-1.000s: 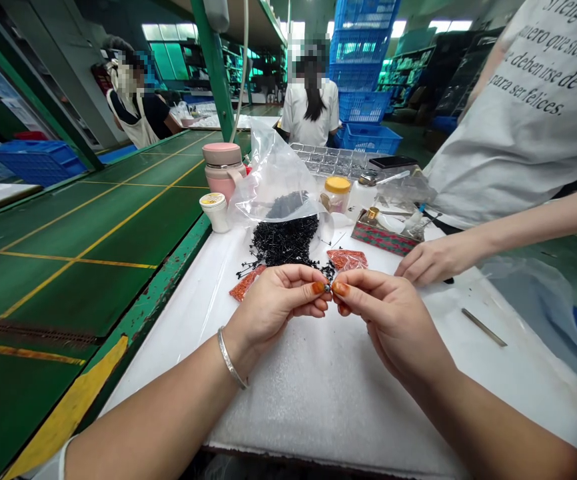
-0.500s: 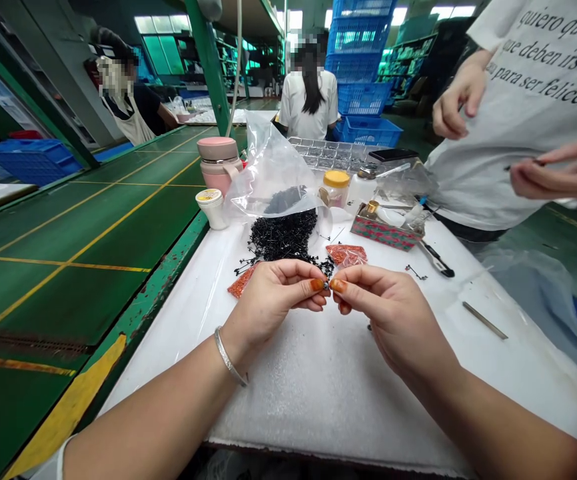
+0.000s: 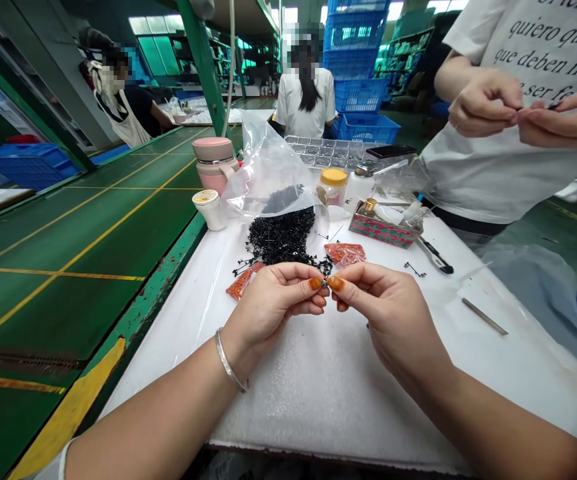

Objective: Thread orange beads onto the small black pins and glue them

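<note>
Over the white table [image 3: 288, 400], my left hand [image 3: 281, 293] and my right hand [image 3: 376, 293] meet fingertip to fingertip. Both pinch a tiny dark part [image 3: 324, 283] between thumbs and forefingers; its shape is too small to make out. Just beyond the hands, a pile of black thin-stemmed parts [image 3: 281, 237] spills out of a clear plastic bag [image 3: 268, 160]. One bag of small orange pieces [image 3: 241, 283] lies beside my left hand, and another orange bag [image 3: 345, 253] lies behind my right fingers.
A pink cup [image 3: 214, 163], white tub [image 3: 210, 208], yellow-lidded jar [image 3: 332, 187] and patterned box [image 3: 386, 230] stand farther back. At right lie a black cutter [image 3: 437, 257] and metal strip [image 3: 484, 316]. A person [image 3: 488, 153] stands at the right; a green conveyor [image 3: 88, 220] runs left.
The standing person's hands have come together in front of their shirt. My hands keep their pinch almost unchanged, while the view has shifted slightly.
</note>
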Tool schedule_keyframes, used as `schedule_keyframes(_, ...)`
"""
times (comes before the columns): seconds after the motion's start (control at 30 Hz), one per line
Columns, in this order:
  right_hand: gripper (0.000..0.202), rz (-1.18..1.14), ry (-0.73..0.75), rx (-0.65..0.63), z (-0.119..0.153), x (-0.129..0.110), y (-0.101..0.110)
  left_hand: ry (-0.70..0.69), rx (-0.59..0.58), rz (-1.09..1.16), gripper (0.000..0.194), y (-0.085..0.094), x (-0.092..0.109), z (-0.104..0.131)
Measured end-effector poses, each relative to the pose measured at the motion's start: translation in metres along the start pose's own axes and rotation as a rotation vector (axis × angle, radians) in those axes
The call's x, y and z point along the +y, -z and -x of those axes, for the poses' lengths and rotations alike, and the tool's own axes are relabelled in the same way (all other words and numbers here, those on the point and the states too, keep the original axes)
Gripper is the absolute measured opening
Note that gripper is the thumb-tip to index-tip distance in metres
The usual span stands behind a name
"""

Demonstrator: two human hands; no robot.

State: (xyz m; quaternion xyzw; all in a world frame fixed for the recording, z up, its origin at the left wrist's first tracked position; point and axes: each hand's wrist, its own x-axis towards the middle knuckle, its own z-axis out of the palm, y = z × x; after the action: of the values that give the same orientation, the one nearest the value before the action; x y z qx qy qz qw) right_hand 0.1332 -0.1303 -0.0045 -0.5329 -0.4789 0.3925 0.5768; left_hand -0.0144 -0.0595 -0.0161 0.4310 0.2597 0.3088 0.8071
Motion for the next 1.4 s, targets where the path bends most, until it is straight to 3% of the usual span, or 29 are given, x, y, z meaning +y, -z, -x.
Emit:
schedule_keyframes(0.17,0.009,0.088,0.09,0.06,0.001,-0.003,0.002,0.043,-0.02,0.079,0.01,0.002,0.0,0.0)
schedule_keyframes(0.37,0.011,0.522,0.547,0.162,0.007,-0.009,0.002,0.078,-0.05,0.146,0.008,0.001,0.0,-0.001)
schedule_keyframes(0.47,0.017,0.626,0.662,0.156,0.008,-0.01,0.002,0.084,-0.057,0.147,0.008,0.001,0.0,-0.001)
schedule_keyframes(1.4,0.016,0.808,0.745,0.133,0.008,-0.01,0.003,0.054,-0.037,0.008,0.016,0.0,0.0,0.0)
